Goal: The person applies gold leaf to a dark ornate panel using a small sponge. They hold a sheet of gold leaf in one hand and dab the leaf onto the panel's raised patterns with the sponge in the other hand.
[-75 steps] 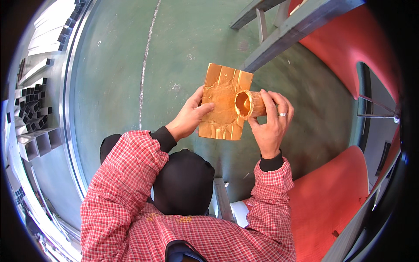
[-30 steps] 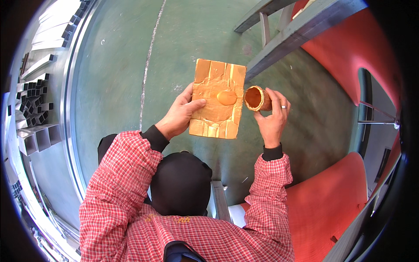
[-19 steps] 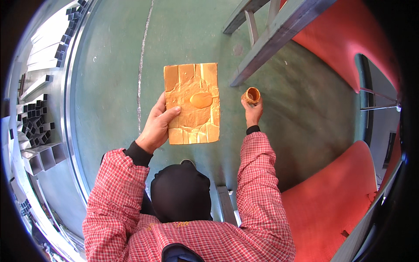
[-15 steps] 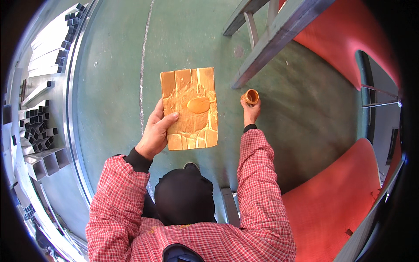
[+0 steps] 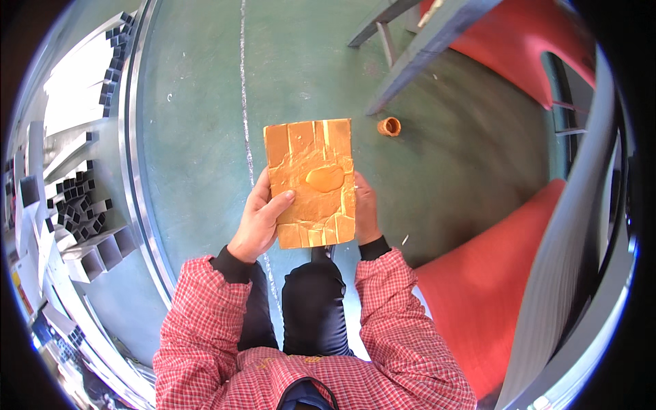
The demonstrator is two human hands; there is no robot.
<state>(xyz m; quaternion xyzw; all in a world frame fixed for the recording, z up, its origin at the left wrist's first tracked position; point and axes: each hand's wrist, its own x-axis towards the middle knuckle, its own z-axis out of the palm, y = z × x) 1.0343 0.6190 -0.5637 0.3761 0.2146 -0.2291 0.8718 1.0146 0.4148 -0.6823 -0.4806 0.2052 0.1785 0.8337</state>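
Observation:
My left hand (image 5: 263, 219) grips a flat rectangular board (image 5: 301, 225) by its left edge, thumb on top. The board looks like cardboard coated in orange-gold paint, creased and lumpy. A glossy orange puddle of paint (image 5: 324, 179) lies right of its middle. At the board's right edge is my right hand (image 5: 366, 208), closed against it, with the fingertips hidden behind the board. Farther off, beyond the board's upper right corner, a small orange-coated cup (image 5: 389, 126) rests on the green floor beside a grey metal leg.
A grey metal frame (image 5: 427, 55) stands at the far right, near large red curved panels (image 5: 478, 273). Stacks of square metal tubes (image 5: 82, 205) lie on the left beyond a metal rail (image 5: 133, 171). A white line (image 5: 244, 75) runs along the floor (image 5: 191, 137).
My right hand has let go of the orange cup, which now rests on the floor, and has come back to the board's right edge. The left hand still holds the board.

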